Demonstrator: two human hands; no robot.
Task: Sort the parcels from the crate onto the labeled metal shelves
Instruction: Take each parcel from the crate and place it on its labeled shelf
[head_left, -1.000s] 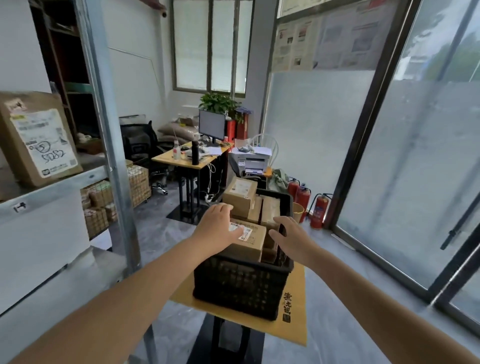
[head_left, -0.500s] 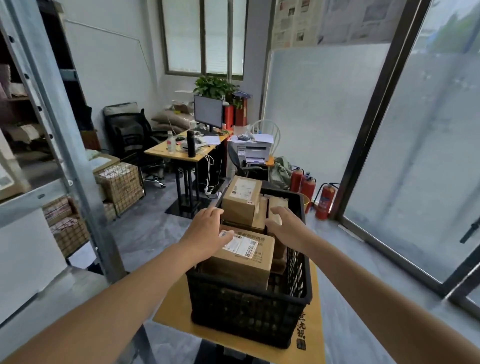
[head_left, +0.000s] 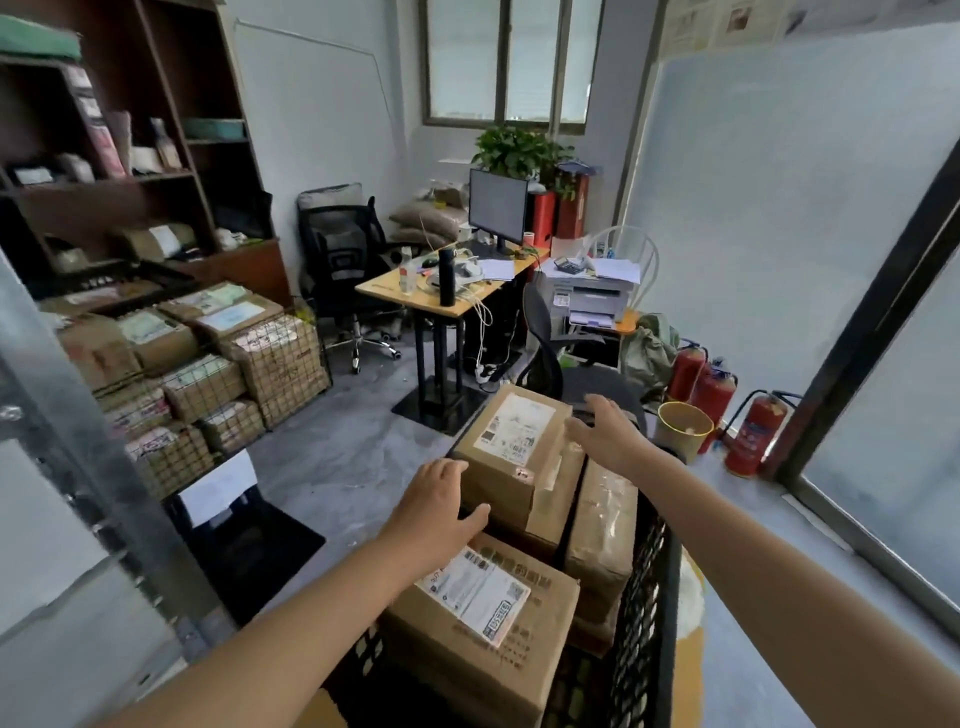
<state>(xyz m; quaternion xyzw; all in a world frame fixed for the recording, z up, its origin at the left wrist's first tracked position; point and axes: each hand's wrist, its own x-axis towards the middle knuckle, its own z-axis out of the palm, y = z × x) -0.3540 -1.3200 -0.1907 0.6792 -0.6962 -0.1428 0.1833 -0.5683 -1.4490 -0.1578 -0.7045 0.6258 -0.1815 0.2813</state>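
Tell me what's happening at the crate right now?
A person reaches both bare hands into the black plastic crate of brown cardboard parcels. The left hand and right hand flank the taller labeled cardboard box, open, not yet closed on it. Another labeled cardboard parcel lies nearer. Nothing is lifted.

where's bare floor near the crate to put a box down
Bare grey floor lies between the black plastic crate, the wire-caged cardboard boxes and the wooden desk. The crate itself is packed with parcels.

office-storeroom | desk (head_left: 447, 291), monitor (head_left: 497, 207), printer (head_left: 589, 301), stacked parcels (head_left: 208, 353)
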